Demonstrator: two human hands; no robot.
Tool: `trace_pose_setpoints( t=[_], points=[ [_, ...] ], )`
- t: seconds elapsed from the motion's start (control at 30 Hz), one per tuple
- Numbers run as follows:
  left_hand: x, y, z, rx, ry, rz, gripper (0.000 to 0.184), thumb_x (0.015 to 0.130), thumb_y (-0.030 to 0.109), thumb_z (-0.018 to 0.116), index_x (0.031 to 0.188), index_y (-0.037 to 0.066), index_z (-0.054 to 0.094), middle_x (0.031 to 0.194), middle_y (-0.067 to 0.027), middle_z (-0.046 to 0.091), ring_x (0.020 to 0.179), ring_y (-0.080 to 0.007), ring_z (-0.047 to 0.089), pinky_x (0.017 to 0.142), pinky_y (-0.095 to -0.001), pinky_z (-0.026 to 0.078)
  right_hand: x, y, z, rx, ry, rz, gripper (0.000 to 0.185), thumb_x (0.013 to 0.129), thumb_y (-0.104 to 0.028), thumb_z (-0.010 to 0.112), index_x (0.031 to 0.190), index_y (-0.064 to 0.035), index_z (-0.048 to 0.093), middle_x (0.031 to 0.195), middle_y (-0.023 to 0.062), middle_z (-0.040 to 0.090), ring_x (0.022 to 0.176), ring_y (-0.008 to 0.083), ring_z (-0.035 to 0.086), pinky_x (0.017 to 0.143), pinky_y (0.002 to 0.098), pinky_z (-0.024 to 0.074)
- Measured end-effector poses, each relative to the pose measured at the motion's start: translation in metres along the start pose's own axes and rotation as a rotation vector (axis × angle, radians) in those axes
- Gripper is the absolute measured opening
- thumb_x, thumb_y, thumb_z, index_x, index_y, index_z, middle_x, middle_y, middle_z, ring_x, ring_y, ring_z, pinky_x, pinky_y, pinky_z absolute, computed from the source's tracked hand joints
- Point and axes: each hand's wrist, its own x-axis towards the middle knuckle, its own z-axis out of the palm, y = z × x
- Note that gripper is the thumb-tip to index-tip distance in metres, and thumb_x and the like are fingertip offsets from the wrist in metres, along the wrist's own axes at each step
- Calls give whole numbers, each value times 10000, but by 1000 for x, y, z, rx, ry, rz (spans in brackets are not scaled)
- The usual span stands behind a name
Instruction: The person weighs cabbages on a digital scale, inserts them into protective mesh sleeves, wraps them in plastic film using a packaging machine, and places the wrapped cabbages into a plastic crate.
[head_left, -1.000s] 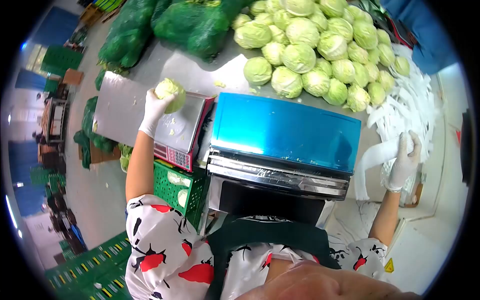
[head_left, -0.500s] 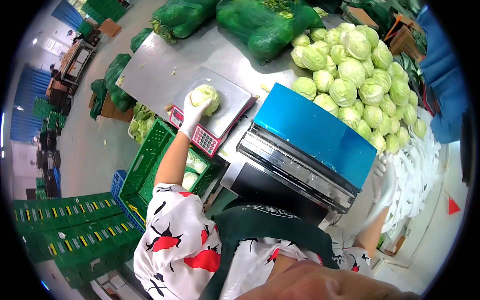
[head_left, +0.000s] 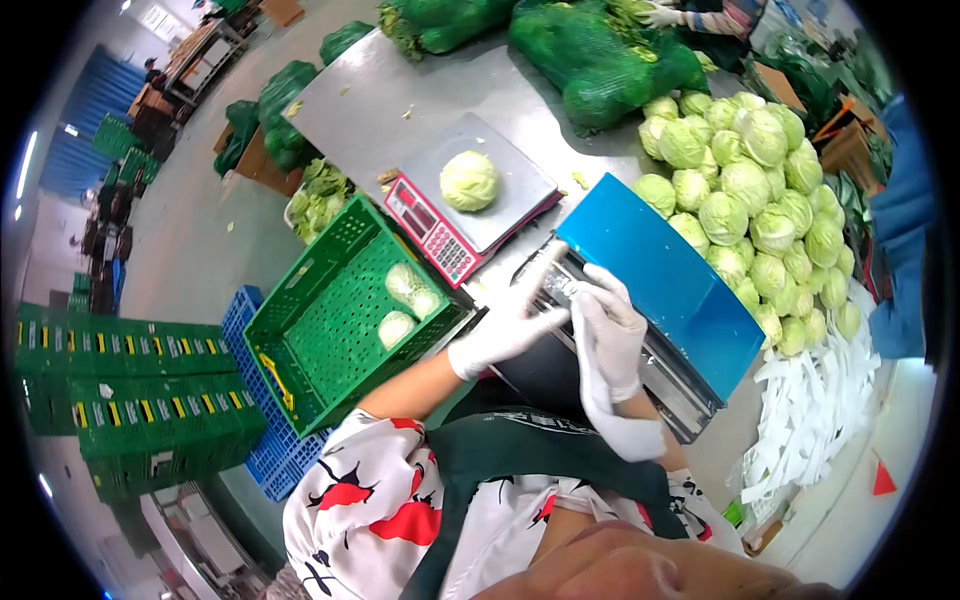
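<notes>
And the left hand (head_left: 515, 325) has let go of the cabbage (head_left: 469, 181) and swung off the digital scale (head_left: 525, 188), while the right hand (head_left: 610, 335) has come in from far right of the scale, bringing a white strip (head_left: 632, 438) along! Here they are, 2 gloved hands side by side, just near-right of the scale, at the front edge of the blue-lidded machine (head_left: 665, 290). The left is spread wide, thumb well off the fingers, nothing in its grasp; whether that thumb brushes the strip, I can't tell. The right is closed on the strip, the loose end trailing down. That 1 cabbage sits on the scale's plate. Near-left of the scale, the green crate (head_left: 320, 325) holds more cabbages (head_left: 396, 330); well right of it rises the cabbage heap (head_left: 750, 190), and beyond it lie green mesh sacks (head_left: 610, 85).
</notes>
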Motion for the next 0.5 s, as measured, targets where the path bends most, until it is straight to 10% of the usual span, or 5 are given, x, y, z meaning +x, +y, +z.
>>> trace_pose_setpoints(
  t=[0.13, 0.2, 0.3, 0.37, 0.5],
  points=[
    [-26, -6, 11, -471, 88, -222, 349, 978, 95, 589, 1310, -9, 591, 1329, -137, 599, 1238, -192, 537, 1091, -355, 384, 10, 10, 29, -531, 159, -482, 127, 852, -56, 723, 972, -16, 717, 1140, 113, 653, 1090, 267, 583, 978, 340, 448],
    [-27, 0, -12, -443, 36, -174, 245, 1004, 156, 573, 1169, -8, 649, 1293, -128, 609, 1194, -187, 558, 1060, -355, 411, 18, 45, 23, -202, 92, -140, 122, 897, -67, 662, 985, 16, 649, 1021, 112, 671, 955, 227, 632, 879, 342, 505],
    [-24, -1, -45, -975, 63, -299, 228, 1007, 169, 566, 1171, 12, 572, 1110, -74, 651, 1059, -181, 617, 987, -361, 478, 27, 38, 5, -252, -208, -213, 207, 970, -120, 586, 1107, 35, 593, 978, 101, 659, 893, 184, 637, 811, 336, 522],
    [-20, 15, -79, -1197, 37, -285, 229, 1007, 173, 564, 1166, 9, 577, 1086, -68, 655, 996, -173, 647, 910, -337, 536, 17, -7, 31, 762, -189, 515, 278, 955, -90, 567, 1192, 56, 559, 1009, 108, 659, 915, 190, 636, 839, 313, 509],
    [-25, -27, -114, -1045, -137, -493, 339, 1037, 317, 495, 1166, 18, 589, 1030, -73, 657, 969, -151, 650, 855, -292, 542, 18, -14, 55, 185, -831, 653, 237, 900, -90, 594, 1061, 81, 628, 958, 94, 678, 865, 172, 644, 790, 268, 516]
  ],
)
